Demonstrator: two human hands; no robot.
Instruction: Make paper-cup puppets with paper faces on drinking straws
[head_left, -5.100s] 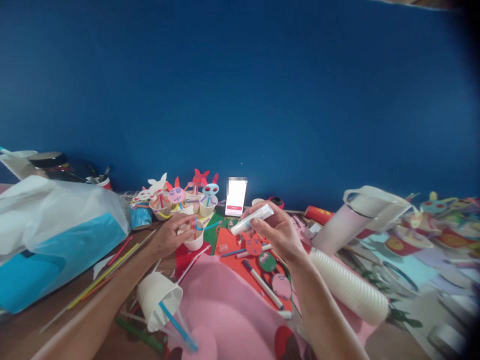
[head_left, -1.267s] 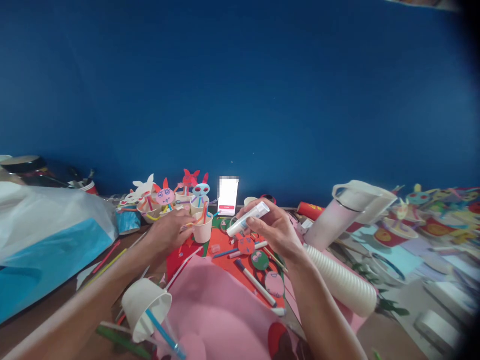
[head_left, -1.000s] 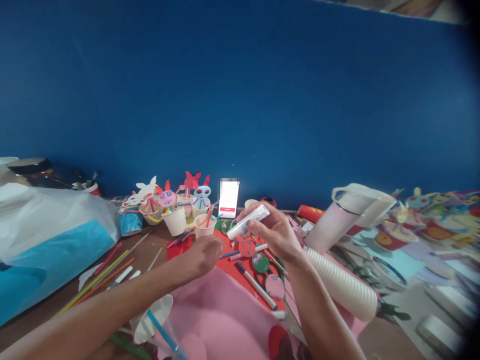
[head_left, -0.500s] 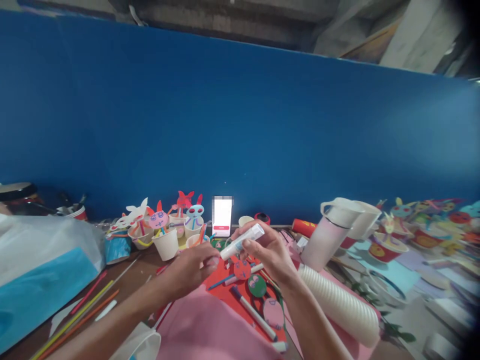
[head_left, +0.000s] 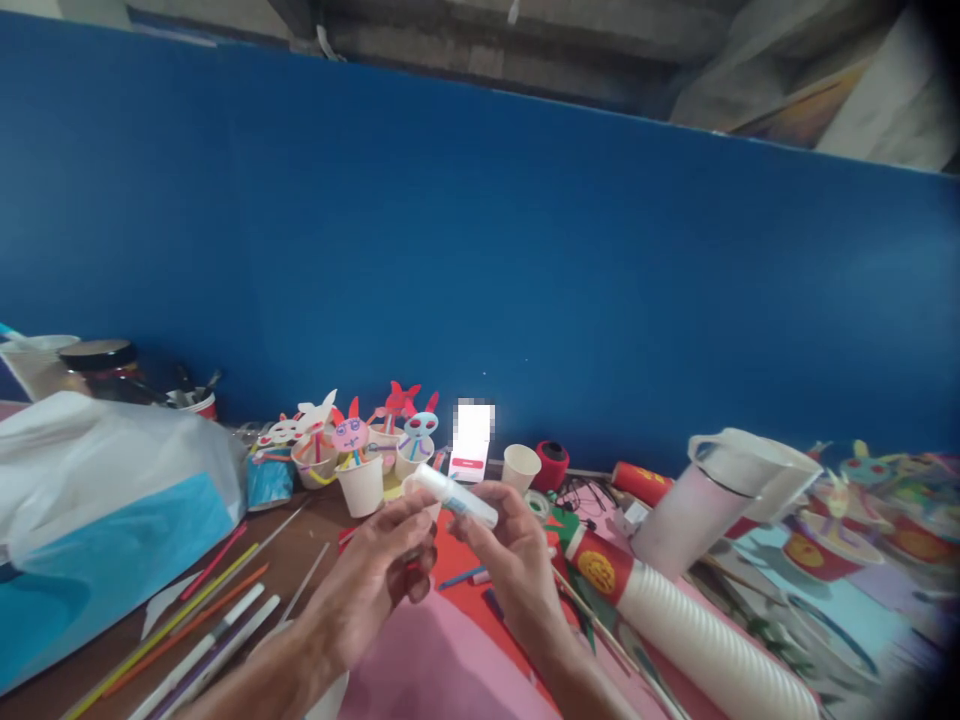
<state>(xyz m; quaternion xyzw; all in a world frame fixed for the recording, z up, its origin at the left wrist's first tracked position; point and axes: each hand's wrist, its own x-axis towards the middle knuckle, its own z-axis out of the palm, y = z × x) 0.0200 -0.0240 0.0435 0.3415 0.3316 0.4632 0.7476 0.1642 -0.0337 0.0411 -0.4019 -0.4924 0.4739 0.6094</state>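
Note:
A white glue-stick-like tube (head_left: 457,496) is held slanting between both hands above the red and pink paper. My right hand (head_left: 514,545) is closed round its right end. At its left end, the fingers of my left hand (head_left: 386,555) are bent and pressed together near the tube; a small red bit shows by them, too small to make out. Below lie a red sheet (head_left: 469,608) and a pink sheet (head_left: 427,660).
Paper cups with cut-out faces (head_left: 360,485) stand behind on the left, beside a lit phone (head_left: 470,445). A stack of white cups (head_left: 697,625) and a pitcher (head_left: 694,510) are at right. Pens (head_left: 206,650) and a plastic bag (head_left: 112,470) are at left.
The view has turned left. The tube now slants down to the right instead of up, and my left hand has come closer to its left end.

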